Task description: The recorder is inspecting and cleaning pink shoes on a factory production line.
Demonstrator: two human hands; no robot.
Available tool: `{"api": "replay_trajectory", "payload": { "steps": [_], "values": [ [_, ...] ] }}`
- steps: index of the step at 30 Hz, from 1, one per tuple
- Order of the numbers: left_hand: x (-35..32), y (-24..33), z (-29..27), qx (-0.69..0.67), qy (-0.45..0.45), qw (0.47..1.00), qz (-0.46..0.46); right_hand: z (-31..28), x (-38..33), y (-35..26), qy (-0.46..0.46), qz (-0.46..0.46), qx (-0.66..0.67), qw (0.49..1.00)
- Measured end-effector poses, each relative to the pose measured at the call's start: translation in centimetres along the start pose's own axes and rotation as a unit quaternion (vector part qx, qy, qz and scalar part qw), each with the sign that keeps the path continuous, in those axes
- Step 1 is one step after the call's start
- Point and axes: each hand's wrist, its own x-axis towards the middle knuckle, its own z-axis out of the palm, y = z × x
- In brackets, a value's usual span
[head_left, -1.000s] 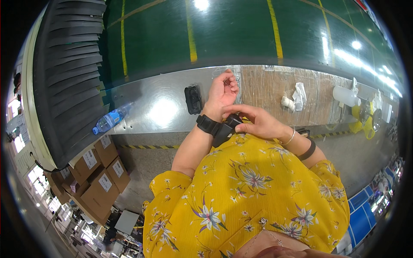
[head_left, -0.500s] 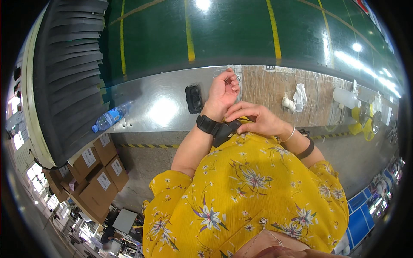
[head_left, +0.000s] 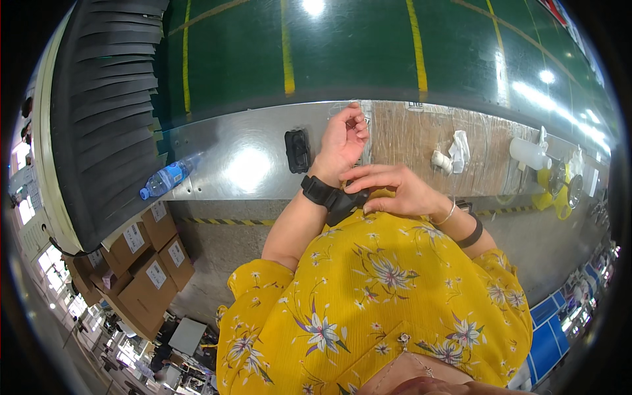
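My left hand point(head_left: 341, 139) is held palm up over the metal edge strip, its fingers loosely curled with nothing in them. A black wrist strap point(head_left: 320, 192) with a dark boxy unit point(head_left: 343, 207) hanging at its side is wrapped around my left wrist. My right hand point(head_left: 396, 188) reaches across to this unit. Its fingertips and thumb close about the unit's near end, partly hiding it. My right wrist carries a thin bangle point(head_left: 451, 210) and a dark band point(head_left: 470, 232).
Left of my hand lies a black tray-like case point(head_left: 297, 151), then a water bottle point(head_left: 170, 178). Rightward are brown taped cardboard point(head_left: 401, 141), white cloth point(head_left: 459, 151) and a white bottle point(head_left: 528, 153). A green conveyor belt point(head_left: 349, 52) runs beyond; cartons point(head_left: 148, 283) stand lower left.
My right hand's fingers have lifted and spread a little farther from the thumb at the wrist unit. My left arm stays almost still.
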Motion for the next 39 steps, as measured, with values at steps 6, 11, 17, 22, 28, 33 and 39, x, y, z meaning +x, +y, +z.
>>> {"api": "replay_trajectory", "payload": {
  "steps": [6, 11, 17, 22, 28, 33, 39],
  "values": [
    [-0.2, 0.0, 0.1, 0.001, 0.007, 1.0, 0.0, 0.3, -0.1, 0.4, 0.009, 0.037, 0.043, 0.998],
    [0.0, 0.0, 0.2, 0.005, 0.011, 1.0, 0.0, 0.6, -0.1, 0.7, 0.034, 0.038, 0.036, 0.998],
    [0.0, -0.1, 0.2, 0.013, 0.008, 1.0, 0.005, 0.6, -0.1, 0.9, 0.015, 0.023, 0.041, 0.999],
    [-0.1, -0.2, 0.1, 0.016, 0.003, 1.0, 0.01, 1.0, -0.1, 0.6, 0.013, 0.027, 0.042, 0.999],
    [0.5, -0.3, -1.2, -0.009, 0.006, 1.0, -0.009, 1.7, -0.7, 1.4, 0.034, 0.048, 0.125, 0.99],
    [0.6, -0.3, -1.3, -0.024, 0.014, 1.0, -0.01, 1.6, -0.7, 1.4, 0.031, 0.066, 0.165, 0.984],
    [0.1, -0.3, -0.8, -0.001, 0.006, 1.0, 0.02, 1.8, -0.7, 1.5, 0.023, 0.075, 0.14, 0.987]
  ]
}}
